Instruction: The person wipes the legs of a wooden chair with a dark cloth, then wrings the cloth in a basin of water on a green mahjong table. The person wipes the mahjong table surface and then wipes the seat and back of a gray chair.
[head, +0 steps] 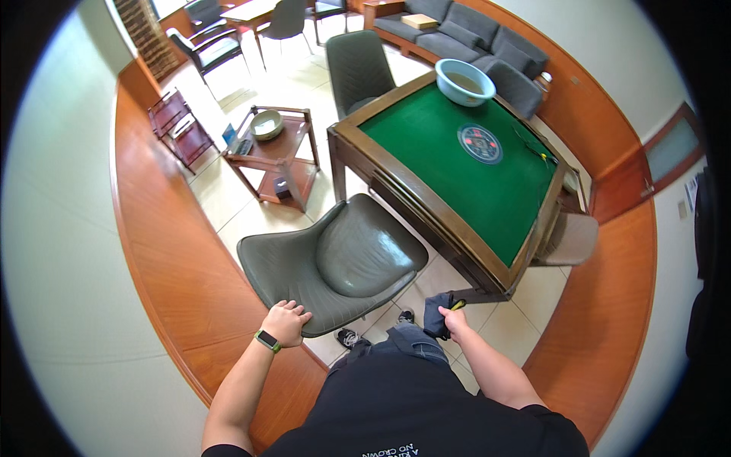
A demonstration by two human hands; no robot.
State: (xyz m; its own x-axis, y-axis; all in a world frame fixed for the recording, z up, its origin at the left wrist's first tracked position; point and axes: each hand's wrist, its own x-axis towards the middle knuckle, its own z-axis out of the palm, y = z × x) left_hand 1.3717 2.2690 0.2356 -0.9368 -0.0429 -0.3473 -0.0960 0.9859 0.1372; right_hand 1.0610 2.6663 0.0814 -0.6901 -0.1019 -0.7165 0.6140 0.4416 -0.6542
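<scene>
My left hand (pixel 287 323) rests on the top edge of the backrest of a dark grey leather chair (pixel 365 251), its fingers spread over the padding. Held low in my right hand (pixel 454 321) is a dark blue cloth (pixel 435 314) with a yellow-green part showing by the thumb. The cloth hangs near the corner leg of a mahjong table (pixel 422 194) with a wooden rim and green felt top. On the table's far corner stands a light blue basin (pixel 465 83) with murky liquid in it. A thin cable (pixel 531 149) lies along the felt's right side.
A small wooden side table (pixel 291 140) with a ceramic bowl (pixel 266 125) stands left of the mahjong table. Another chair (pixel 360 71) is at the far side, and a beige one (pixel 571 240) at the right. Grey sofas (pixel 451 43) line the back wall; wood panelling flanks me.
</scene>
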